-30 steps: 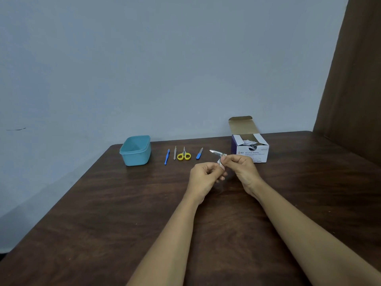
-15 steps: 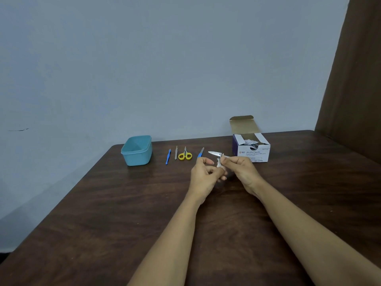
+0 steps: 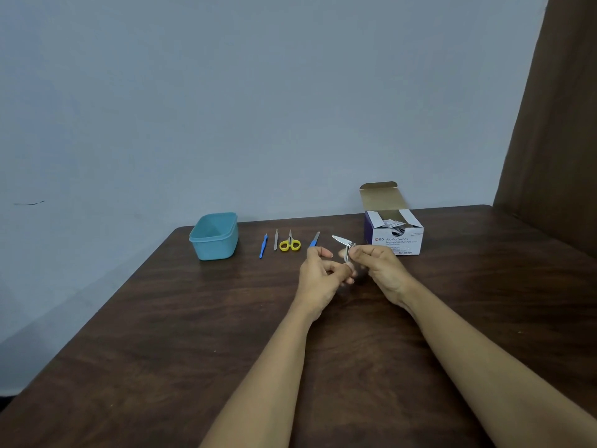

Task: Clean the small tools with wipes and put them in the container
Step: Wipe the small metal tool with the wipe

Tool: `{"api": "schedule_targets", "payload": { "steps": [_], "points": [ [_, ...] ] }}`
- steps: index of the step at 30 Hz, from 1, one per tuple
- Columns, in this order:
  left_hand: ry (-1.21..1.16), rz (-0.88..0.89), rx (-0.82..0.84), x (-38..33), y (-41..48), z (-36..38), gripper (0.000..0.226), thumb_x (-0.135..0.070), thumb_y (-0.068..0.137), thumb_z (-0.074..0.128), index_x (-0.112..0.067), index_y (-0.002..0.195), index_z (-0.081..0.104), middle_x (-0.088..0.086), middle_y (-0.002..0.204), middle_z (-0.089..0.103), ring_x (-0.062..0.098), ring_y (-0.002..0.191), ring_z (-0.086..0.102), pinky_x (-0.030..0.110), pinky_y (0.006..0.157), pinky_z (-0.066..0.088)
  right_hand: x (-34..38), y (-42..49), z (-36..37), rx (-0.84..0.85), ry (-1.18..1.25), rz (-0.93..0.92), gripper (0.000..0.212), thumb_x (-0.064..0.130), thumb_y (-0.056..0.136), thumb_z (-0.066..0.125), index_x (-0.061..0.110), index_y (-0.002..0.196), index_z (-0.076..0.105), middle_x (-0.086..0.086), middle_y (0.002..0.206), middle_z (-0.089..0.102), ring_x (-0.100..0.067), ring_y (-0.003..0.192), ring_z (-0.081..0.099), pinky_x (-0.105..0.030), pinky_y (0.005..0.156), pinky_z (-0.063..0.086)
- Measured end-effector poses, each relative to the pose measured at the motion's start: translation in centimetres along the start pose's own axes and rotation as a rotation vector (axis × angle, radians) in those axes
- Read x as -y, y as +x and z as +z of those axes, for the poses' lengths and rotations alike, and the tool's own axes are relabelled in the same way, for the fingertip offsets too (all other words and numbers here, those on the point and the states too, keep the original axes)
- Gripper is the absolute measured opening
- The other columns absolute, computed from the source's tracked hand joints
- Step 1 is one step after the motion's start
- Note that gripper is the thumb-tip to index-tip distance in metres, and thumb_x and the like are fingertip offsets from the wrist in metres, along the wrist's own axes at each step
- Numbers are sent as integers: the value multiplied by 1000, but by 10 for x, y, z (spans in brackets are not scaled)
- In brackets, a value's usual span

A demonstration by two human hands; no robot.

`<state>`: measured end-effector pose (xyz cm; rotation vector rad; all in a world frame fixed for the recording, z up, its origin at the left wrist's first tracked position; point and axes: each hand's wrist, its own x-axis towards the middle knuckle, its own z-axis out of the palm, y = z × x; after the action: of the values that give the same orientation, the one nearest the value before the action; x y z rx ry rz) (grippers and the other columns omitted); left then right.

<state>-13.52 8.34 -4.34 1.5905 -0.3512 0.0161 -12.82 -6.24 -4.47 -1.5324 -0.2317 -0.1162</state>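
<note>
You've got open table (image 3: 161, 334) up front; the back edge is crowded: container (image 3: 214, 237), tool row (image 3: 289, 244), swab box (image 3: 394, 236).

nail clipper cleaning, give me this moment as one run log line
step: wiping | right hand: holds nail clipper, lever open | left hand: at clipper body, wipe not clearly visible | container: empty | waiting: four tools

Plain room: wooden table (image 3: 161, 334), bare wall (image 3: 226, 108)

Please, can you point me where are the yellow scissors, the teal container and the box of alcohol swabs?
yellow scissors (image 3: 289, 244): head view, on the yellow handle loops.
teal container (image 3: 214, 248): head view, on its front wall.
box of alcohol swabs (image 3: 396, 245): head view, on the printed front face.
</note>
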Motion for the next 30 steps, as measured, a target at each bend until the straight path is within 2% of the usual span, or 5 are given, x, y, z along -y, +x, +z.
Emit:
{"api": "schedule_targets", "payload": {
  "steps": [4,11,18,24,30],
  "points": [
    [-6,2,-5,1,0,1,35,-2,86,66,-13,104,37,12,78,71,12,62,64,19,56,51,-1,-1,5,21,-41,-65,52,28,96,52,-21,79,57,0,53,57,-2,55,54,-14,68,41],
    [1,-23,5,2,1,0,38,-6,86,69,-15,105,37,7,77,74,11,64,67,22,62,53,-5,2,-1,-73,79,2,13,19,81,72,6,77,71,-5,66,65,-5,59,59,-34,86,39],
    [-24,-23,5,2,0,2,37,-6,88,67,-14,105,36,8,74,71,10,57,64,21,55,51,-5,3,-2,7,3,7,22,19,92,57,1,89,69,-1,68,67,0,60,60,-28,84,41],
    [-31,-19,11,2,0,1,38,-9,88,68,-15,108,37,5,72,72,10,60,64,22,59,52,-3,1,3,29,-52,-18,34,30,95,54,3,80,68,-5,54,55,-7,52,51,-12,61,43],
    [-98,-50,2,2,3,-3,29,-24,88,68,-11,113,58,6,80,74,13,71,66,24,67,52,-1,0,4,-55,-71,-20,36,30,95,53,1,83,70,5,60,64,1,57,52,-16,65,39]
  ]
}}
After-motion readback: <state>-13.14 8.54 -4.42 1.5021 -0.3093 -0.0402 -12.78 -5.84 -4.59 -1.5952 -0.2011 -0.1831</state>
